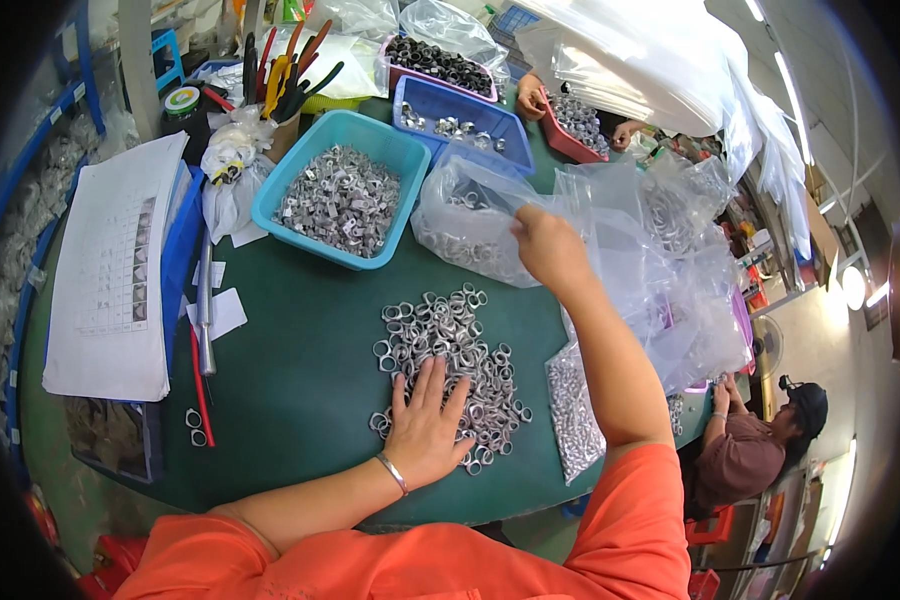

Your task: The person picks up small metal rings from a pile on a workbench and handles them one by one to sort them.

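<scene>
Here's my left hand (430, 430), palm down on the near part of the rings (492, 385), fingers spread and clenched on nothing, just resting over the metal. The rings lie in a loose heap at the middle of the green table (280, 380), stragglers out at its edges. Up on the far side, my right hand (552, 250) is curled at the right edge of the clear bag (448, 220); whether I'm pinching the plastic, I can't tell, because my knuckles hide the fingertips. More rings show inside that bag, which sits just right of the teal tub (315, 247) with its metal bits (342, 200). For good handling, I'd want the left palm light and flat, so the rings slide rather than hook on one another, and the fingers fanned wide to gather strays. On the right, a firm hold on the bag's lip would serve better than a pull at its thin side. The packed bag (575, 415) lies right of the heap, close enough that I'd mind my forearm above it.
</scene>
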`<state>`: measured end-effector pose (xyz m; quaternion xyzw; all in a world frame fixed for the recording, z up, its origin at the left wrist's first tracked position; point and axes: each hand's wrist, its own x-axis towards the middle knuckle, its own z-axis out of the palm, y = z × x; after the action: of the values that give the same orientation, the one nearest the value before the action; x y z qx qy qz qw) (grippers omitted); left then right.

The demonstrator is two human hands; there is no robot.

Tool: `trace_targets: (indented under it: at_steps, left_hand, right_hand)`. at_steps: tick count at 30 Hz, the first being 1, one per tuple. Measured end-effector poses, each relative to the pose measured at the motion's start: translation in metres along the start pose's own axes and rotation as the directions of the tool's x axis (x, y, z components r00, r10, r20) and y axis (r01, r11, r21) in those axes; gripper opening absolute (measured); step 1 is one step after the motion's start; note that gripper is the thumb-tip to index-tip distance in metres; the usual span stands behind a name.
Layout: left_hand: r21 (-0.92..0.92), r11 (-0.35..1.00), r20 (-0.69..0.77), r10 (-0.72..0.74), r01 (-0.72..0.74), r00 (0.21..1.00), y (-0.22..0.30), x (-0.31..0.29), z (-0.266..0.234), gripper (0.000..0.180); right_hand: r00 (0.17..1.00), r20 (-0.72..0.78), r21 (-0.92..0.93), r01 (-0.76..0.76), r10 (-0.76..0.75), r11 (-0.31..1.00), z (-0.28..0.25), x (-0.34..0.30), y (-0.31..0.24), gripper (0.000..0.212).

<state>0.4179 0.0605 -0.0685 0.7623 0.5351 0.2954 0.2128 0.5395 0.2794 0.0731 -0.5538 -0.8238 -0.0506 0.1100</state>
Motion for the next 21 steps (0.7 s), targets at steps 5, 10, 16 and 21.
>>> trace_targets:
  at_steps: [5,10,16,21]
  left_hand:
    - [-0.005,1.0,0.001,-0.009,0.009,1.0,0.001,-0.001,0.0,0.085]
    - [-0.026,1.0,-0.003,-0.011,0.011,1.0,0.002,-0.001,0.001,0.085]
    - [-0.038,0.999,-0.011,0.003,-0.004,1.0,0.002,0.0,0.002,0.083]
    - [-0.028,1.0,-0.01,-0.012,0.012,1.0,0.0,-0.001,-0.001,0.082]
  right_hand:
    - [0.948,0.265,-0.143,0.221,-0.178,0.965,0.0,-0.012,-0.063,0.054]
    - [0.978,0.193,-0.069,0.092,-0.077,0.993,0.035,0.015,-0.083,0.033]
    - [0.976,-0.179,0.339,-0.058,0.125,0.939,0.03,0.029,-0.009,0.028]
    - [0.974,-0.016,0.617,-0.17,0.228,0.768,0.013,0.003,-0.018,0.032]
